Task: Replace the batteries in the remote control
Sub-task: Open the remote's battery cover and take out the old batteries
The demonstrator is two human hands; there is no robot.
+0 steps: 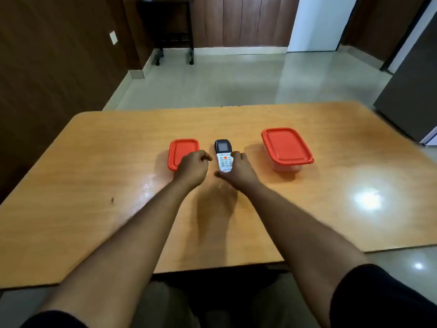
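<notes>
- On the near wooden table (94, 221): both bare forearms stretched forward
- Right hand (238, 170) curled around remote control (223, 155), thumb below, screen end pointing away
- Left hand (192, 166) loosely curled, holding nothing, overlapping small red-lidded box (181, 149)
- Farther right: larger red-lidded container (286, 146), apart

Remote control (224, 159) lower end — hand-hidden

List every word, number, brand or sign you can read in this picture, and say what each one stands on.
Nothing can be read with certainty.
Remote: print at its near end, too blurred to read.
Remote buttons: markings too small to read.
Remote screen: no digits can be made out.
Left box lid and right box lid: plain red, no text.
Table: no text.
</notes>
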